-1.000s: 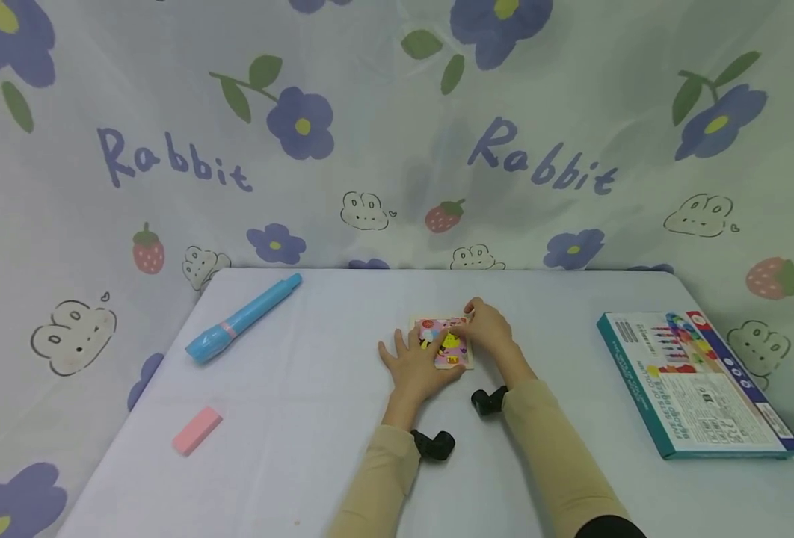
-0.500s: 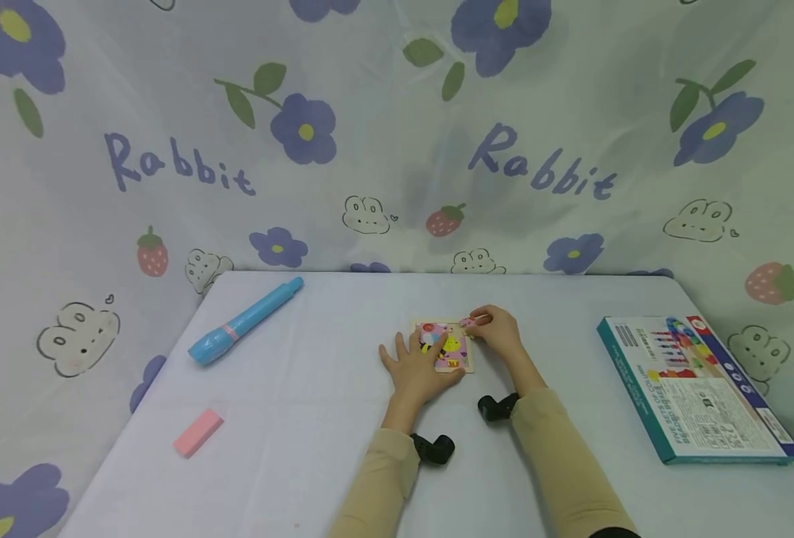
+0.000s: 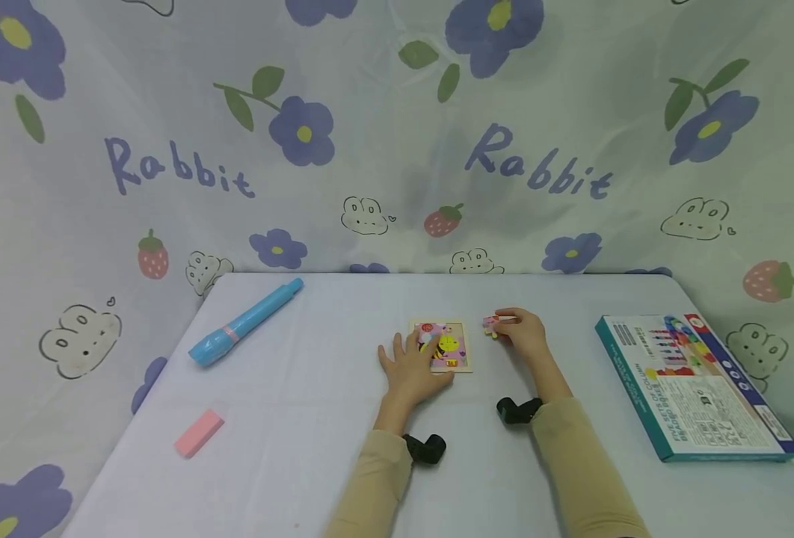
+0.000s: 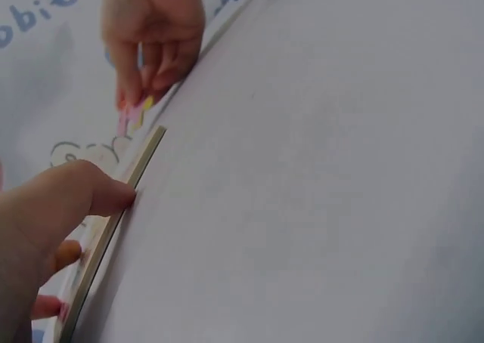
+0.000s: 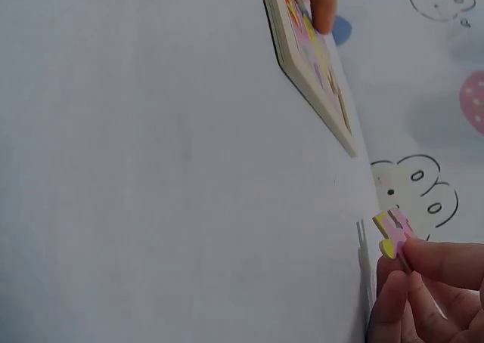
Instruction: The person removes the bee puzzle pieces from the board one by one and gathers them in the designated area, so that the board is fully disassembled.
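Note:
A small square wooden jigsaw puzzle (image 3: 460, 356) with a yellow and pink picture lies in the middle of the table. Across its left part rests my left hand (image 3: 410, 373), fingers spread; the left wrist view has the thumb (image 4: 113, 197) at the frame's edge. To the right of the puzzle, my right hand (image 3: 526, 336) pinches a pink and yellow jigsaw piece (image 3: 490, 325) between thumb and fingertips. In the right wrist view that piece (image 5: 395, 233) is held tilted, apart from the puzzle (image 5: 314, 78). My left hand hides some of the picture.
A flat teal-edged box (image 3: 700, 388) lies at the right of the white table (image 3: 316, 448). On the left are a light blue tube-shaped thing (image 3: 245, 323) with a wider end and a pink block (image 3: 198, 433). A patterned curtain (image 3: 397, 134) hangs behind.
My right hand has lifted the jigsaw piece from the puzzle's upper right corner and carried it to the right. My left hand has shifted slightly left and stays on the puzzle.

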Action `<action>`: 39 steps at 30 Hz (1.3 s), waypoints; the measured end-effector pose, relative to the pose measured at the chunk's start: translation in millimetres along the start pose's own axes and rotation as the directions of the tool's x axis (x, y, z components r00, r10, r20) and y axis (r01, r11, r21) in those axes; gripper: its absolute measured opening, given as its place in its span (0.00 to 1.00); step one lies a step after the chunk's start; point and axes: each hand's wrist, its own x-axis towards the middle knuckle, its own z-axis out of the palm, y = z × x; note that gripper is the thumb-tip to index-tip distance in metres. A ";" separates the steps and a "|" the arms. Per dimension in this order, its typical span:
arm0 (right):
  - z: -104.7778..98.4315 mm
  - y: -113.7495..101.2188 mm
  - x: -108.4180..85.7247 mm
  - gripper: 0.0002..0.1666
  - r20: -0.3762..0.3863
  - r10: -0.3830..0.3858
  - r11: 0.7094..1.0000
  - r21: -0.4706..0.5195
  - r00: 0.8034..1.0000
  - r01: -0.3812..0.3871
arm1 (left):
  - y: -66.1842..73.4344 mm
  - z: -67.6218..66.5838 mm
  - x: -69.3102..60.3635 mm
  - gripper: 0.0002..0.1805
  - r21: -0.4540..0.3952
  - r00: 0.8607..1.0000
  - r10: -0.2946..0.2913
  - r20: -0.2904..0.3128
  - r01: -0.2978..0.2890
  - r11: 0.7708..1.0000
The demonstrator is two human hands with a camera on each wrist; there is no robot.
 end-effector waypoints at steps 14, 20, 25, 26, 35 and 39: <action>-25.1 11.2 -4.5 0.23 -0.047 0.049 0.998 0.049 0.998 -0.047 | -34.0 -10.6 -8.8 0.33 -0.166 0.992 0.119 -0.048 -0.126 0.978; -31.3 13.5 -6.3 0.23 -0.073 0.050 0.998 0.037 0.996 -0.048 | -42.4 -8.5 -9.3 0.28 -0.151 0.990 0.120 -0.072 -0.130 0.980; -38.7 17.8 -5.4 0.23 -0.094 0.082 0.996 0.051 0.992 -0.077 | -45.2 -8.9 -10.3 0.26 -0.150 0.988 0.130 -0.086 -0.142 0.978; -40.4 18.5 -5.3 0.24 -0.098 0.091 0.995 0.060 0.991 -0.085 | -45.3 -9.1 -10.4 0.26 -0.154 0.987 0.133 -0.090 -0.145 0.977; -57.9 26.1 -7.5 0.24 -0.154 0.134 0.987 0.108 0.979 -0.118 | -44.0 -9.1 -9.8 0.26 -0.168 0.986 0.142 -0.093 -0.156 0.973; -66.1 32.3 -7.5 0.24 -0.181 0.126 0.989 0.102 0.975 -0.109 | -43.9 -8.7 -9.4 0.26 -0.172 0.985 0.145 -0.097 -0.160 0.972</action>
